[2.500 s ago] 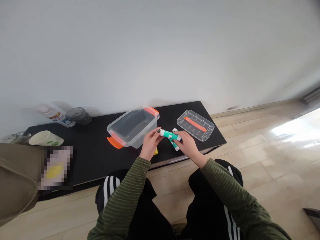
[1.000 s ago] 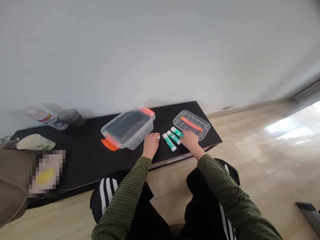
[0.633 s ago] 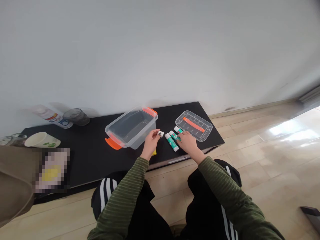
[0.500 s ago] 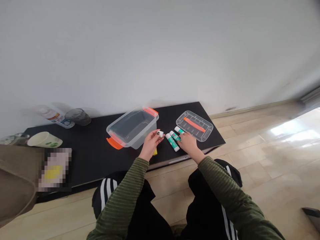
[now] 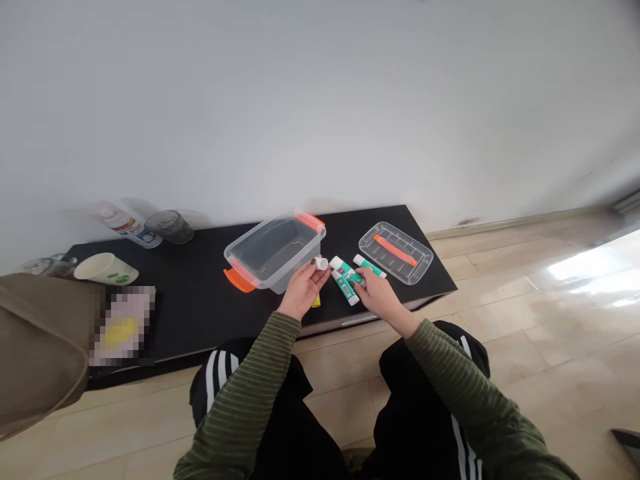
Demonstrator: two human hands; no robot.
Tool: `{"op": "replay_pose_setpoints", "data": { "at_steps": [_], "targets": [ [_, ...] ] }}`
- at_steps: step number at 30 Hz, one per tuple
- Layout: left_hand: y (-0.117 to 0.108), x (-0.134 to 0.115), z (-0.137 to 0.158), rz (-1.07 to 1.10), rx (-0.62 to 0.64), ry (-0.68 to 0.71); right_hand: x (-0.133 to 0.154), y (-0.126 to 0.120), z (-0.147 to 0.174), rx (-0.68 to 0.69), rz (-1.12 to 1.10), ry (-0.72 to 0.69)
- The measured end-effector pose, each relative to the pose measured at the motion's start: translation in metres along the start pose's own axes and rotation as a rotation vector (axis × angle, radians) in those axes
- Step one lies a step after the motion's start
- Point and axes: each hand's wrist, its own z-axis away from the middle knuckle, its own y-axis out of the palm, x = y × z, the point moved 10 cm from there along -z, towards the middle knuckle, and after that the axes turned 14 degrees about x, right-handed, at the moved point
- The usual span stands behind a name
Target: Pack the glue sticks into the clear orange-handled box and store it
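A small white cap point(image 5: 322, 264) is pinched in my left hand point(image 5: 303, 289), close to the near right side of the clear plastic box point(image 5: 280, 283). My right hand point(image 5: 379, 292) grips a green-and-white glue stick point(image 5: 344, 268) by its lower end, tilted with its white end towards the cap. The two are slightly apart. Beneath the held stick lies another glue stick point(image 5: 349, 293), and a third glue stick point(image 5: 371, 265) rests beyond my right fingers. A yellow item point(image 5: 317, 302), mostly hidden, shows beside my left hand.
The box's clear lid point(image 5: 423, 261) with an orange handle lies at the right of the black table point(image 5: 200, 313). Leftward stand a paper cup point(image 5: 100, 269), a dark glass point(image 5: 171, 227) and a spray can point(image 5: 125, 225). Another person's brown sleeve point(image 5: 45, 340) reaches in from the left.
My right hand has taken hold of a glue stick and moved it left over its neighbour, towards the cap. My left hand keeps the cap. The view has shifted a little.
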Motion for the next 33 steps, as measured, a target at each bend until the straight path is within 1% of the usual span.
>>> {"op": "replay_pose_setpoints", "data": {
  "at_steps": [2, 5, 9, 13, 18, 24, 29, 31, 33],
  "targets": [
    [0.001, 0.0, 0.0, -0.016, 0.006, 0.005, 0.006, 0.003, 0.002, 0.001, 0.003, -0.039],
    [0.002, 0.0, 0.0, -0.047, 0.014, 0.009, 0.009, 0.003, 0.001, -0.016, 0.016, -0.062],
    [0.003, 0.001, 0.0, -0.047, 0.01, 0.014, 0.011, -0.001, 0.002, -0.029, 0.038, -0.069],
    [0.002, 0.002, -0.001, -0.045, 0.0, 0.019, 0.013, -0.002, 0.004, -0.013, 0.053, -0.066],
    [0.001, 0.001, -0.001, -0.116, 0.014, 0.031, 0.014, -0.005, 0.006, -0.027, 0.059, -0.056],
    [0.003, -0.004, -0.001, -0.186, 0.023, 0.081, 0.016, -0.006, 0.006, -0.062, 0.038, -0.072],
    [0.005, -0.005, 0.002, -0.207, 0.025, 0.1, 0.019, -0.002, 0.005, -0.074, -0.099, -0.148],
    [0.006, -0.006, 0.004, -0.219, 0.035, 0.095, 0.015, 0.004, 0.002, -0.036, -0.22, -0.131],
    [0.009, -0.005, 0.004, -0.234, 0.057, 0.08, 0.007, 0.014, -0.002, 0.033, -0.412, -0.09]
  ]
}}
